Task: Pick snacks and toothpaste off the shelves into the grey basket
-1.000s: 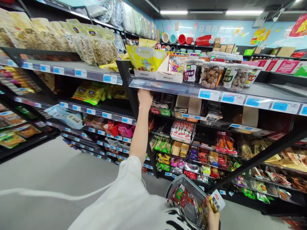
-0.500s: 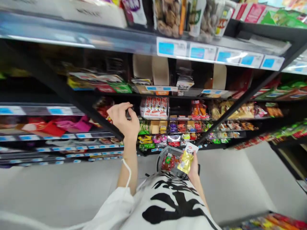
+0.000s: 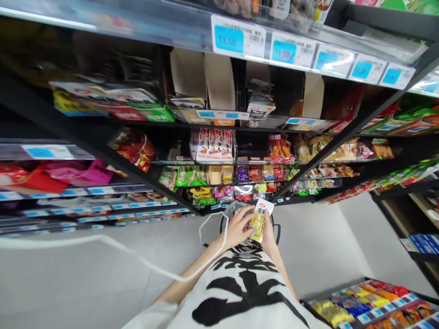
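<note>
In front of my body both hands meet over a grey wire shopping basket (image 3: pixel 229 211). My right hand (image 3: pixel 266 234) grips a small yellow snack packet with a white and red top (image 3: pixel 259 218). My left hand (image 3: pixel 237 227) has come against the same packet, its fingers curled on the packet's left side. Most of the basket is hidden behind my hands. A white cord (image 3: pixel 144 262) trails from my left wrist across the floor view.
Black shop shelves (image 3: pixel 219 123) full of snack packets with blue price tags (image 3: pixel 229 38) rise ahead and to both sides. Grey floor (image 3: pixel 82 278) lies at the left. Another display of coloured packets (image 3: pixel 370 301) sits at the lower right.
My left hand came down from the upper shelf edge, past the middle shelf, to the packet held by my right hand. The view tilted downward.
</note>
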Demonstrator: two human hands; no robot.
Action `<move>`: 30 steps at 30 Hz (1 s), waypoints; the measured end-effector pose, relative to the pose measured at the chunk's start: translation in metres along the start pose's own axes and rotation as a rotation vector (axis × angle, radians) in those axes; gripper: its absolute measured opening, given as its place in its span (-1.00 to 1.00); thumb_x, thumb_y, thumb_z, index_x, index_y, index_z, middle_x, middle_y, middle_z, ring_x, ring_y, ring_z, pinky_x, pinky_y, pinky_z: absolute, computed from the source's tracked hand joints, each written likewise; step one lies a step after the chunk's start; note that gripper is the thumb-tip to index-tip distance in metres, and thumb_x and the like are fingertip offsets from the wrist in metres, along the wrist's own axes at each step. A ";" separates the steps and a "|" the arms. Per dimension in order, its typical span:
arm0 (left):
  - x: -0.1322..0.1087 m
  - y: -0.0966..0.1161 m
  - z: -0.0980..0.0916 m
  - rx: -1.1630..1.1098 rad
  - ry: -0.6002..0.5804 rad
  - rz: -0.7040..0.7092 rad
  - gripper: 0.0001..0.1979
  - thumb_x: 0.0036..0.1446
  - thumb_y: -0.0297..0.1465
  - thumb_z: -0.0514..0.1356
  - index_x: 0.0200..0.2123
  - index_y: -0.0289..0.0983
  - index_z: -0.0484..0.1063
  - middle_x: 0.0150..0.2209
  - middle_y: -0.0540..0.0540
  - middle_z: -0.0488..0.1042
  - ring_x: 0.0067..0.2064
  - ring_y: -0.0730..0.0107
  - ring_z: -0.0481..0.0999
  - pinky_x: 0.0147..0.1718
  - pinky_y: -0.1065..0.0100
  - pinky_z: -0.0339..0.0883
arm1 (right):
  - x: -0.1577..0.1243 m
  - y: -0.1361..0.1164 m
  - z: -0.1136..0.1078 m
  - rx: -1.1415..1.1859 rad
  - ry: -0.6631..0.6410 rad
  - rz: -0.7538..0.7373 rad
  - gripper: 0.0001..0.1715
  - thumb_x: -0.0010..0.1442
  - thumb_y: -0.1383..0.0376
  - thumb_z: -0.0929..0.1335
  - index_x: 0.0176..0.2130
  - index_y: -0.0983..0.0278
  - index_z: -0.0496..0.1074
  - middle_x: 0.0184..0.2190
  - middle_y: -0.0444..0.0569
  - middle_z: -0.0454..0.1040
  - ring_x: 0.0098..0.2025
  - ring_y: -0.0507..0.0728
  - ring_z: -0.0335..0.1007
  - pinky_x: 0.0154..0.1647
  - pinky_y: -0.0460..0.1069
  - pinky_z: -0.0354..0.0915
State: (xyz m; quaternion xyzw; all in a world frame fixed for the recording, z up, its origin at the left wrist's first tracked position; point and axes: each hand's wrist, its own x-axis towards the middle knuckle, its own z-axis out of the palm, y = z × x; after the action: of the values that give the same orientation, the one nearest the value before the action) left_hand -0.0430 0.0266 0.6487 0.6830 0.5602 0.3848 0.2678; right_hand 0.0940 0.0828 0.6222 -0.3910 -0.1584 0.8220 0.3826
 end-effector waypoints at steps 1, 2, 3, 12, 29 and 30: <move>-0.001 0.000 -0.001 0.020 -0.024 0.047 -0.57 0.17 -0.42 0.29 0.12 -0.12 0.42 0.33 -0.14 0.23 0.37 0.07 0.14 0.33 -0.01 0.12 | 0.000 -0.001 0.002 0.014 -0.003 0.005 -0.45 0.15 -0.12 0.42 -0.12 0.26 0.52 -0.32 -0.02 0.60 -0.30 0.19 0.55 -0.40 0.00 0.45; -0.001 0.000 -0.003 0.028 -0.063 0.088 -0.55 0.14 -0.40 0.32 0.11 -0.12 0.44 0.33 -0.14 0.23 0.39 0.06 0.10 0.35 -0.03 0.08 | -0.001 -0.003 0.004 0.021 -0.005 0.000 -0.46 0.14 -0.11 0.42 -0.10 0.24 0.52 -0.29 -0.04 0.60 -0.28 0.18 0.55 -0.37 0.00 0.45; -0.001 0.000 -0.004 0.023 -0.114 0.115 -0.50 0.10 -0.37 0.36 0.14 -0.11 0.42 0.33 -0.13 0.24 0.40 0.05 0.08 0.36 -0.05 0.05 | -0.001 -0.005 0.006 0.019 -0.005 -0.020 -0.47 0.13 -0.10 0.43 -0.08 0.21 0.52 -0.27 -0.07 0.60 -0.26 0.17 0.54 -0.33 0.00 0.46; -0.001 -0.004 0.001 -0.165 -0.151 -0.111 -0.16 -0.03 -0.41 0.39 0.33 -0.10 0.21 0.32 -0.17 0.26 0.31 0.07 0.29 0.32 0.09 0.16 | 0.006 -0.002 0.013 -0.193 0.035 -0.243 -0.43 0.13 -0.18 0.39 -0.11 0.19 0.51 -0.11 -0.03 0.58 -0.01 0.19 0.48 -0.13 0.01 0.43; -0.003 -0.032 0.015 -0.764 0.033 -0.464 -0.56 0.04 -0.23 0.40 -0.08 -0.35 0.46 -0.13 -0.24 0.61 -0.15 0.19 0.63 -0.14 0.26 0.48 | 0.008 -0.001 0.001 -0.296 0.245 -0.487 -0.55 0.04 0.02 0.53 -0.48 0.27 0.34 -0.54 -0.23 0.34 -0.49 -0.02 0.18 -0.41 -0.13 0.15; -0.003 -0.032 0.015 -0.761 0.034 -0.461 -0.57 0.05 -0.22 0.40 -0.09 -0.35 0.47 -0.14 -0.23 0.61 -0.16 0.20 0.63 -0.15 0.27 0.48 | 0.008 -0.001 0.000 -0.307 0.253 -0.488 -0.56 0.03 0.02 0.53 -0.47 0.27 0.36 -0.52 -0.22 0.36 -0.48 -0.02 0.20 -0.40 -0.12 0.16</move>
State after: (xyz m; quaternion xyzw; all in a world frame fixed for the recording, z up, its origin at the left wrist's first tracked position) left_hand -0.0488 0.0314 0.6145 0.3864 0.5206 0.5052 0.5696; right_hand 0.0911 0.0896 0.6184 -0.4939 -0.3210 0.6172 0.5215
